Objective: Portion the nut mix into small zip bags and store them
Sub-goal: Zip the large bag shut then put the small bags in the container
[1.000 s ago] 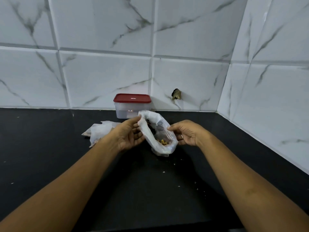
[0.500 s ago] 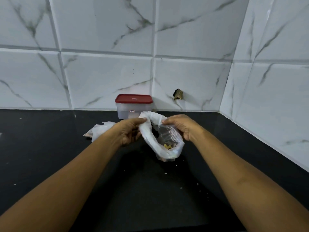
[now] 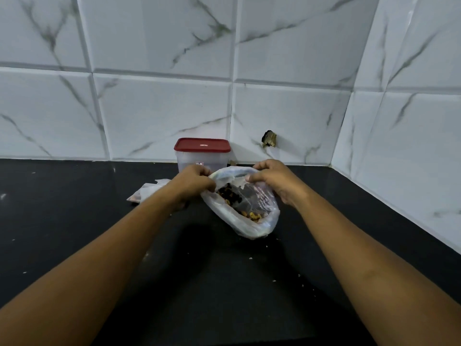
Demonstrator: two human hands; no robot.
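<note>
A clear plastic bag (image 3: 252, 222) holding the nut mix (image 3: 232, 198) of dark and yellow pieces sits on the black counter, its mouth spread wide. My left hand (image 3: 193, 184) pinches the left rim of the bag's mouth. My right hand (image 3: 273, 181) pinches the right rim. Behind my left forearm lie small zip bags (image 3: 147, 192), partly hidden. A clear container with a red lid (image 3: 202, 152) stands against the wall behind the hands.
The black counter (image 3: 74, 208) carries scattered crumbs. White marble-look tiles form the back wall and the right wall, meeting in a corner at the right. A hole in the tile (image 3: 269, 139) shows right of the container.
My right hand rose from the bag's side to its upper rim. Both hands have pulled the mouth wider, and the nuts inside show more.
</note>
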